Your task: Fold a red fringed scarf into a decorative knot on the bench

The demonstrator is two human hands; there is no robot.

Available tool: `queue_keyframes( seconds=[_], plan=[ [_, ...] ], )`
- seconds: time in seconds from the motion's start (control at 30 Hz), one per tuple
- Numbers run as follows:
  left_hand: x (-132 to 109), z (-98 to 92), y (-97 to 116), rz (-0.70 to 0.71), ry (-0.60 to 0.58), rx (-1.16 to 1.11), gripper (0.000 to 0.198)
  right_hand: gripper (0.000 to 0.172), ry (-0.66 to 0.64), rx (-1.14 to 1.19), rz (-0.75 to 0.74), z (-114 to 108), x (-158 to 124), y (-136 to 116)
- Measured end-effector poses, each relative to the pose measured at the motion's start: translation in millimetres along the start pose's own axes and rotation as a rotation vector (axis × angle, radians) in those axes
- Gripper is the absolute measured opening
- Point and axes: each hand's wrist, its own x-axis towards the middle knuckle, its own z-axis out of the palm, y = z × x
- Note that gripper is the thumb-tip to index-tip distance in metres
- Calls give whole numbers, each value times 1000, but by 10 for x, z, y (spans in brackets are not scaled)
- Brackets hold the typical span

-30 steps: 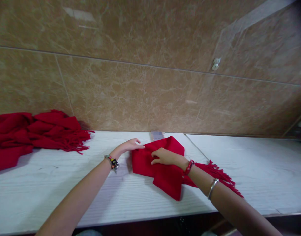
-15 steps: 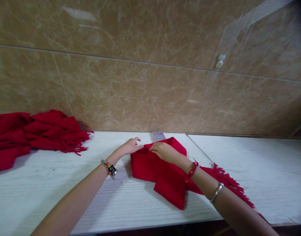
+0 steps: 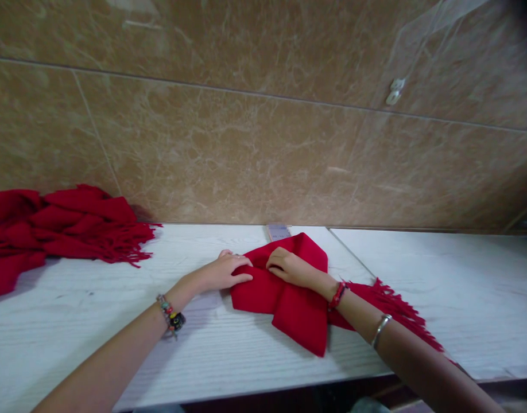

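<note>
A red scarf (image 3: 300,321) lies folded over itself on the white table, one flat end pointing toward me. Its fringe (image 3: 403,312) spreads out to the right, partly under my right forearm. My left hand (image 3: 224,271) rests at the scarf's left edge, thumb apart from the fingers, the fingertips touching the cloth. On the upper middle of the folds, my right hand (image 3: 293,268) has its fingers curled down and closed on the fabric. Some of the cloth beneath the right hand is hidden.
A second red fringed scarf (image 3: 74,223) lies heaped at the left by the marbled wall (image 3: 229,155). Behind the folded scarf, a phone-like flat object (image 3: 278,232) sits against the wall. The white table (image 3: 194,355) has a seam at right and a front edge near me.
My left hand has turned and come down onto the scarf's left edge, its thumb now lower on the cloth. The right hand stays on the folds. The view has shifted slightly.
</note>
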Motion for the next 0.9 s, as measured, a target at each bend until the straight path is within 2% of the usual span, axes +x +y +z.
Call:
queue_keyframes(
  seconds=[0.1,0.27,0.47,0.57,0.63,0.7,0.77,0.83,0.9],
  plan=[
    [-13,19,63,34,13,-4,25,18,11,14,10,57,4,37],
    [-49,24,91,-12,11,-36,35,17,-34,14,11,49,20,96],
    [-4,0,96,-114,-47,16,44,17,-164,10,21,-93,27,88],
    [20,10,131,-128,-32,66,47,21,-110,11,18,-201,24,170],
    [35,35,171,-92,-11,117,40,24,-3,-9,102,-249,16,296],
    [45,62,217,-23,19,151,33,22,76,-69,295,-247,0,465],
    [45,80,254,43,37,126,32,32,93,-124,512,-189,-27,643],
    [41,88,269,36,45,71,37,43,102,-148,669,-101,-64,799],
    [41,90,257,-31,38,37,40,45,129,-145,730,-24,-104,917]
  ],
)
